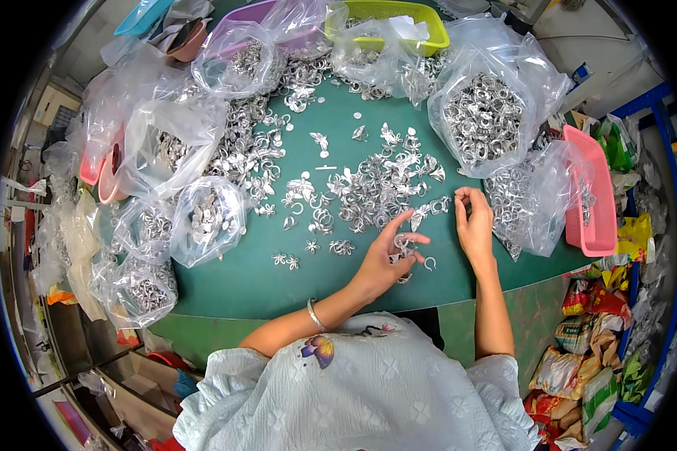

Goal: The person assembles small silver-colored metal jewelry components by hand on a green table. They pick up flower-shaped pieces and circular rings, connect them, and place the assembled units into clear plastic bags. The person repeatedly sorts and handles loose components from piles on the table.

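My left hand (pixel 384 264) is near the table's front edge, its fingers curled round several silver rings (pixel 403 246). By its fingertips is an open ring (pixel 429 263); whether the hand touches it I cannot tell. To the right, my right hand (pixel 475 229) is bent with thumb and fingers close together; anything between them is too small to make out. Beside its fingertips lie small silver pieces (pixel 439 204). Beyond both hands spreads a loose pile of silver rings and flower-shaped pieces (pixel 376 188) on the green tabletop (pixel 226 289).
Clear plastic bags of silver parts stand left (pixel 207 218) and right (pixel 483 120). A pink basket (pixel 596 195) sits at the right edge. Along the back are a yellow-green basket (pixel 421 16) and a purple basket (pixel 241 16). Coloured packages (pixel 579 368) fill a rack at right.
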The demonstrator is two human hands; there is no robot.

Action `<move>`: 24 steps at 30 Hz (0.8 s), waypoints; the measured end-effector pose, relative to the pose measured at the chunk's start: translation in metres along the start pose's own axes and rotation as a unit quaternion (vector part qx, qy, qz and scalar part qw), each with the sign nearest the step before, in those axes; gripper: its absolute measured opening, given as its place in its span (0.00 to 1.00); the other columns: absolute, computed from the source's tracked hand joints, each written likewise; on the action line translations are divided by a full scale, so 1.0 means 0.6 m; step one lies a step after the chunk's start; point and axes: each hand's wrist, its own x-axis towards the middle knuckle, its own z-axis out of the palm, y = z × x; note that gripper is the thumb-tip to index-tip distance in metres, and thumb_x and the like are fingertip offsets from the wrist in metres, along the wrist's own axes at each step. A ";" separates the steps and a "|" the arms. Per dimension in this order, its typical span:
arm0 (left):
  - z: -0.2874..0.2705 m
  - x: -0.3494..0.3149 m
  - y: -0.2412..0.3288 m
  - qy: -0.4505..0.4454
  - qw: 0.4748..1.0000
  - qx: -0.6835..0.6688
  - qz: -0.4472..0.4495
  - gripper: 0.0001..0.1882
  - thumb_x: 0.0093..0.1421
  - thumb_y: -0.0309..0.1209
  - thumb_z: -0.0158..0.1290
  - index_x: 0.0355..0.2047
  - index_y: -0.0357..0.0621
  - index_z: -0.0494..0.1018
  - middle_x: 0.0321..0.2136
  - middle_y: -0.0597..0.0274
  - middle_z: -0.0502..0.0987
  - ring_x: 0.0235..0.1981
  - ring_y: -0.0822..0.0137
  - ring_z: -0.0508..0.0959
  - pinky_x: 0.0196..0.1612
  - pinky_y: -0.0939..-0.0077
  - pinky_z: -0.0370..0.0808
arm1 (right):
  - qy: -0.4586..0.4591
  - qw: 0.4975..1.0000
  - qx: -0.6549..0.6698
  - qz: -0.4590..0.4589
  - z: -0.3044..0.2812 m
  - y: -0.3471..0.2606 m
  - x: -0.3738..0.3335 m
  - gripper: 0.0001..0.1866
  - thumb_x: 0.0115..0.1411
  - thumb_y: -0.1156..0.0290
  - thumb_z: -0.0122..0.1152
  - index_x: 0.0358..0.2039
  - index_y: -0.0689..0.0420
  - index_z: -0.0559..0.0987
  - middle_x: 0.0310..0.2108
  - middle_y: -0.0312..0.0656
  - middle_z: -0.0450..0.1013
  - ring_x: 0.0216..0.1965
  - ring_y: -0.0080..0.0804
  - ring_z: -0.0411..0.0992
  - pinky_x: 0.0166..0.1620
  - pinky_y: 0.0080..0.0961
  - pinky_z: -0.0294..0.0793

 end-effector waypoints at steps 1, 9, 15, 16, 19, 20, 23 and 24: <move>0.005 -0.002 0.007 0.008 1.000 -0.005 -0.002 0.36 0.53 0.16 0.49 0.61 0.46 0.48 0.45 0.57 0.71 0.34 0.75 0.73 0.30 0.86 0.68 | -0.008 0.999 0.038 0.019 0.002 -0.009 -0.001 0.11 0.52 0.79 0.56 0.37 0.63 0.72 0.30 0.45 0.70 0.32 0.37 0.69 0.38 0.29 0.68; -0.008 -0.002 -0.005 0.013 0.982 0.154 0.104 0.38 0.52 0.15 0.50 0.61 0.46 0.48 0.47 0.58 0.68 0.34 0.78 0.69 0.35 0.86 0.69 | -0.046 0.997 0.065 -0.001 0.019 -0.027 -0.015 0.15 0.51 0.74 0.59 0.41 0.61 0.73 0.40 0.48 0.68 0.43 0.44 0.66 0.45 0.32 0.66; -0.017 -0.006 0.003 0.032 0.984 0.162 0.064 0.42 0.49 0.12 0.51 0.61 0.46 0.46 0.54 0.57 0.59 0.38 0.75 0.69 0.39 0.84 0.71 | -0.021 0.998 -0.016 -0.060 -0.002 -0.052 -0.026 0.12 0.51 0.75 0.59 0.38 0.62 0.74 0.40 0.48 0.68 0.40 0.44 0.66 0.44 0.32 0.65; -0.017 -0.008 0.001 0.050 0.972 0.217 0.076 0.42 0.48 0.12 0.52 0.61 0.46 0.46 0.55 0.56 0.58 0.39 0.73 0.70 0.40 0.83 0.71 | -0.005 0.992 -0.066 -0.107 -0.004 -0.059 -0.028 0.12 0.51 0.75 0.59 0.37 0.62 0.74 0.40 0.48 0.68 0.40 0.43 0.66 0.44 0.32 0.65; -0.013 -0.008 0.015 0.068 0.912 0.373 0.160 0.44 0.48 0.13 0.53 0.62 0.47 0.44 0.58 0.54 0.54 0.43 0.68 0.70 0.42 0.80 0.72 | -0.144 0.980 0.102 -0.091 -0.009 -0.087 -0.037 0.08 0.51 0.75 0.59 0.33 0.62 0.76 0.34 0.46 0.69 0.35 0.41 0.67 0.40 0.30 0.66; -0.012 -0.008 0.022 0.054 0.907 0.382 0.169 0.45 0.47 0.14 0.54 0.62 0.47 0.43 0.59 0.53 0.54 0.45 0.67 0.70 0.42 0.79 0.72 | -0.199 0.962 0.168 -0.085 -0.009 -0.102 -0.037 0.08 0.51 0.75 0.59 0.32 0.62 0.76 0.32 0.45 0.69 0.34 0.40 0.67 0.39 0.30 0.67; -0.013 -0.011 0.040 -0.010 0.933 0.331 0.144 0.47 0.47 0.15 0.55 0.62 0.47 0.42 0.60 0.52 0.52 0.49 0.63 0.69 0.43 0.76 0.72 | -0.297 0.926 0.231 -0.021 -0.009 -0.124 -0.033 0.06 0.52 0.75 0.59 0.31 0.62 0.76 0.25 0.39 0.70 0.30 0.29 0.68 0.35 0.24 0.67; -0.015 -0.012 0.041 -0.017 0.940 0.312 0.135 0.46 0.47 0.16 0.56 0.62 0.47 0.44 0.60 0.52 0.52 0.50 0.60 0.68 0.44 0.74 0.72 | -0.325 0.909 0.260 -0.002 -0.006 -0.123 -0.030 0.05 0.52 0.75 0.59 0.30 0.62 0.76 0.25 0.38 0.70 0.30 0.26 0.67 0.34 0.23 0.66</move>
